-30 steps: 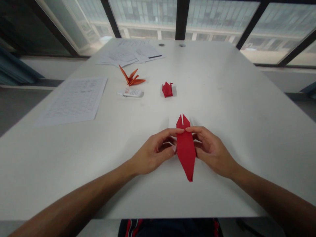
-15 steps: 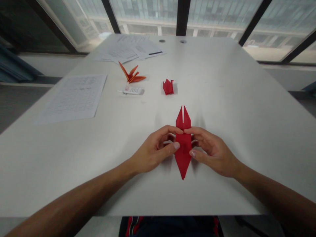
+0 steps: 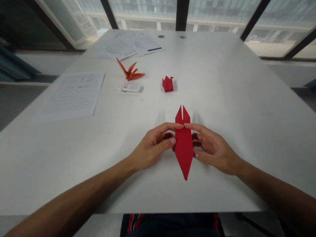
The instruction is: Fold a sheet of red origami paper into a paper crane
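Red folded paper [image 3: 184, 144] right of centre in the lower half of the frame, twin points toward the top, single tip toward the bottom. Left hand [image 3: 149, 148] and right hand [image 3: 218, 151] grip it from either side, index fingertips nearly meeting across its upper part, thumbs at the edges. Higher on the white counter [image 3: 234, 105]: small red paper bird [image 3: 168, 85]. Upper left: orange paper bird [image 3: 129, 74], white tube [image 3: 131, 88] just below.
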A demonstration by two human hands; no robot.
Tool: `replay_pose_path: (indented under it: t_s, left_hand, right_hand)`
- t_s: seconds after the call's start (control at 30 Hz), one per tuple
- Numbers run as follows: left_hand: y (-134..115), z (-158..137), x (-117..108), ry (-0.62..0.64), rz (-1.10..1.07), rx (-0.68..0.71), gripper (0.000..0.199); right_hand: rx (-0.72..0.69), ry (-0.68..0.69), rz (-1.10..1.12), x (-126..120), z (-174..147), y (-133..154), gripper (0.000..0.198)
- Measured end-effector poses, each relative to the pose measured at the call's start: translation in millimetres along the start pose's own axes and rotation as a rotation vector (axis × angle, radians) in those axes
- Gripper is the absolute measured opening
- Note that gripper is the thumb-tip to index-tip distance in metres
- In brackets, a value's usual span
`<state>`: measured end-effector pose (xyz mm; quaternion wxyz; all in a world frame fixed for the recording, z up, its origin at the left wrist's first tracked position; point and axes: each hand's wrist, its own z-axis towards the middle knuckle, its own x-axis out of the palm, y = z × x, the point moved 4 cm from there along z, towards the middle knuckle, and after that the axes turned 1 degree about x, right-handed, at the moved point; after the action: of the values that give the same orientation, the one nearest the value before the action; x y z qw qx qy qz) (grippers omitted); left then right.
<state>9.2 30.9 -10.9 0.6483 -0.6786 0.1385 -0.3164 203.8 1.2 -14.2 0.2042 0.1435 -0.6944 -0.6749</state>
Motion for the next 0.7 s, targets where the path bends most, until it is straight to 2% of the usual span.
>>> replay_pose_path:
  t_s: [0.13,0.27,0.43,0.57,0.7]
  left_hand:
    - [0.1,0.7,1.4,-0.001,0.041,-0.003,0.033]
    - [-0.8,-0.1,3.9,0.021,0.093,0.005,0.033]
    - [4.3,-3.8,5.5,0.049,0.17,-0.034,0.034]
    - [7.4,-2.1,9.3,0.05,0.191,-0.014,0.029]
    - [9.4,2.3,11.6,-0.013,0.201,-0.029,0.02]
  right_hand:
    - [0.049,-0.013,0.094,0.4,0.9,-1.1,0.056]
    - [0.054,-0.077,0.064,-0.5,2.1,-2.9,0.046]
    - [-0.018,-0.227,-0.094,-1.7,4.3,0.6,0.009]
    - [-0.033,-0.277,-0.18,-0.6,4.9,2.7,0.012]
    - [0.001,-0.339,-0.233,-0.7,3.0,-1.5,0.017]
